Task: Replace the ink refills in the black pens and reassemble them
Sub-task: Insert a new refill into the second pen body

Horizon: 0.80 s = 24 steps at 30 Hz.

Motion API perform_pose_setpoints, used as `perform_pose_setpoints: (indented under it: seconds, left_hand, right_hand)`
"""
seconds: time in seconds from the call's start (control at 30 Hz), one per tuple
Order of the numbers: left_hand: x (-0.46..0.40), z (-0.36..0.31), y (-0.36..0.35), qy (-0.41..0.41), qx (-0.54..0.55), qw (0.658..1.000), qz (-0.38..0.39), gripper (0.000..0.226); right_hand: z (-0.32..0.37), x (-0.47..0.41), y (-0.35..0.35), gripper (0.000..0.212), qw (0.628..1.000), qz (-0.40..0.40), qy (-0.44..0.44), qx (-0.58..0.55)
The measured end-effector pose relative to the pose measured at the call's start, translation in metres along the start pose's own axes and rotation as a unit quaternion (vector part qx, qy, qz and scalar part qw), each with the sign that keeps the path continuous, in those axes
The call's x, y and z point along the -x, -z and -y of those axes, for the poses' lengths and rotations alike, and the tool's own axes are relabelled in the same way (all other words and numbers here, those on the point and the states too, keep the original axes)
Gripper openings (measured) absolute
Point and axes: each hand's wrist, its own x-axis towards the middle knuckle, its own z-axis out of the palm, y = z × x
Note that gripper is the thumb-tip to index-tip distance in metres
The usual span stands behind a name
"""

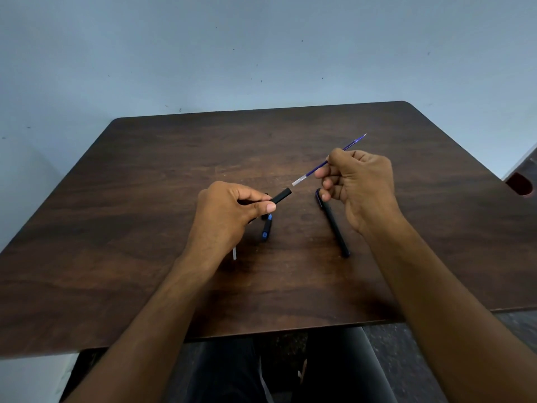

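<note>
While the left hand (229,212) grips a short black plastic pen barrel (281,195) between thumb and curled fingers, its open mouth pointing up and to the right, the right hand (359,184) pinches a thin blue ink refill with a clear, empty-looking lower end (316,167) between thumb and forefinger, the other fingers curled in. The clear end of the refill sits just beside the barrel's mouth, nearly in line with it but not inside, so the step in hand looks like the refill at the barrel's mouth; whether it is going in or coming out cannot be told from this view. If it is going in, the next move calls for lining the two axes up exactly and sliding the refill straight along, since so thin a tube would bend or miss the bore if pushed at an angle. On the dark brown wooden table (145,199) below the hands lie a whole black pen with a blue-tinted end (334,228), under the right hand, a small black and blue pen piece (266,229) just beneath the left thumb, and a pale thin stub, possibly another refill (234,253), showing from under the left wrist. The hands work above the table's middle, well apart from its far edge by the pale blue wall (261,53) and from the near edge above the person's lap, so there is open room on every side.
</note>
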Motion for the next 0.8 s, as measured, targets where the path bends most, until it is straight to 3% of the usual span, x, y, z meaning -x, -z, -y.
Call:
perform_pose_setpoints:
  seconds: [0.8]
  left_hand:
    - [0.0027, -0.0010, -0.0028, 0.006, -0.016, 1.000, -0.001, 0.015]
  right_hand:
    - [-0.0088, 0.0039, 0.0045, 0.013, 0.999, 0.001, -0.032, 0.019]
